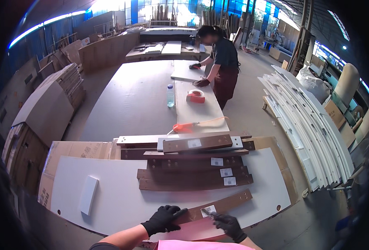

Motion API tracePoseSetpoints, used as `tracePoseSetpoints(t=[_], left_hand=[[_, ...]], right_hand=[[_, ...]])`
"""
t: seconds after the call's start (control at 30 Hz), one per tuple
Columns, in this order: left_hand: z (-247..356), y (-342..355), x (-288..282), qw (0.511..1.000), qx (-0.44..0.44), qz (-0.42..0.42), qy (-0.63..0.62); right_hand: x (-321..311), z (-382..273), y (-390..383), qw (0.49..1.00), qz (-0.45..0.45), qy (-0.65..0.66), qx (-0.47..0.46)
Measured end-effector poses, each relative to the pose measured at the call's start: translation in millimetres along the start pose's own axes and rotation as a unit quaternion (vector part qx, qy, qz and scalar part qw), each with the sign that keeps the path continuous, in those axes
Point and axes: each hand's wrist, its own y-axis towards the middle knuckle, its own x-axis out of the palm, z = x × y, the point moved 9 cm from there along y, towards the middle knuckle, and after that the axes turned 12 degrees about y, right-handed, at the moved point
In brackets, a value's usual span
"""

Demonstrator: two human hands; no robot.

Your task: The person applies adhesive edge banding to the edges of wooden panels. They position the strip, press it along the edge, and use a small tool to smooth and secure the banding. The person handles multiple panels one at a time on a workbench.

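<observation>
My left hand (163, 219), in a black glove, is closed around the left end of a brown board strip (231, 202) that lies slanted near the front edge of the worktop. A white label (208, 211) sits on that strip. My right hand (230, 227), also gloved in black, pinches a small thin dark tool (210, 213) whose tip is over the label. The tool's exact kind is too small to tell. Just beyond lie several more brown strips (184, 183) with white labels and drilled holes, stacked in rows on a white panel (117, 187).
A narrow white block (89, 196) lies on the left. Farther off on the grey table stand a bottle (170, 96), a red tape dispenser (196, 97) and an orange air gun (183, 127). A gloved co-worker (224, 58) handles a white panel (188, 71). White boards (305, 129) lean at right.
</observation>
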Motion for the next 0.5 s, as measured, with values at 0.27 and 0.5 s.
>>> tracePoseSetpoints(t=[0.27,0.5], left_hand=[[-36.6,5.8,-12.0,0.99,-0.016,-0.11,-0.085],[-11.2,22.5,-22.6,0.989,-0.018,0.124,0.08]], right_hand=[[-33.3,-33.5,-17.4,0.989,0.119,0.073,-0.041],[-55.4,-9.9,-17.7,0.977,0.187,0.096,-0.032]])
